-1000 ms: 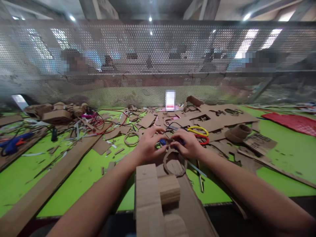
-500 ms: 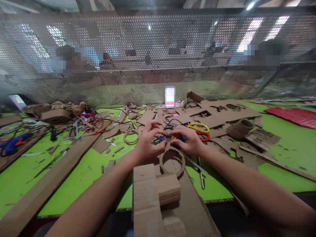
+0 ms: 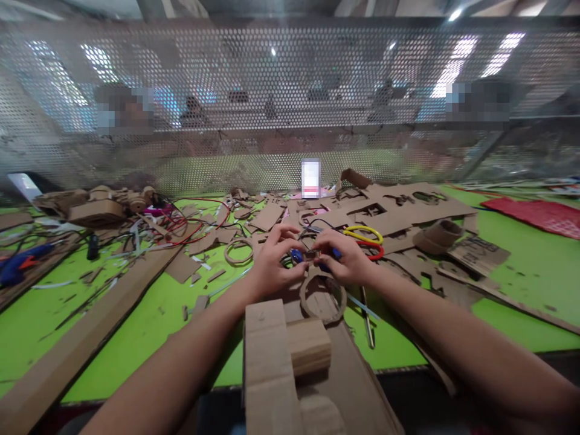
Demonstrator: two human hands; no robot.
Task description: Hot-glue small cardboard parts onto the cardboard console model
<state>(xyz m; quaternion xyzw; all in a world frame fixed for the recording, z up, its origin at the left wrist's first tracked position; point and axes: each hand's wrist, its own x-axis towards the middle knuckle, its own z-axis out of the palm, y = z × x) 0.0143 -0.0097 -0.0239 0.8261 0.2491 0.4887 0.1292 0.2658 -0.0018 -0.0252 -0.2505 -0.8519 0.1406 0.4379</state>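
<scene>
My left hand (image 3: 277, 260) and my right hand (image 3: 343, 257) face each other with bent fingers, pinching a small brown cardboard piece (image 3: 310, 256) between their fingertips. Its exact shape is partly covered by the fingers. Just below the fingertips, a cardboard ring (image 3: 342, 305) leans on a large cardboard panel (image 3: 362, 386). Nearer to me, a folded cardboard block (image 3: 267, 356) and a ridged cardboard block (image 3: 310, 347) sit on that panel. Something blue (image 3: 296, 256) shows beside the left fingertips; what it is, I cannot make out.
Yellow (image 3: 365, 233) and red loops lie beyond my right hand. A cut cardboard sheet (image 3: 408, 208) covers the back right. On the left are a long cardboard strip (image 3: 104, 308), a blue glue gun (image 3: 20, 266) and tangled wires. A perforated metal screen (image 3: 272, 78) stands behind the green table.
The cardboard ring has shifted slightly right and tilted. My hands keep nearly the same place, their fingers moving a little around the small piece. The view has moved slightly.
</scene>
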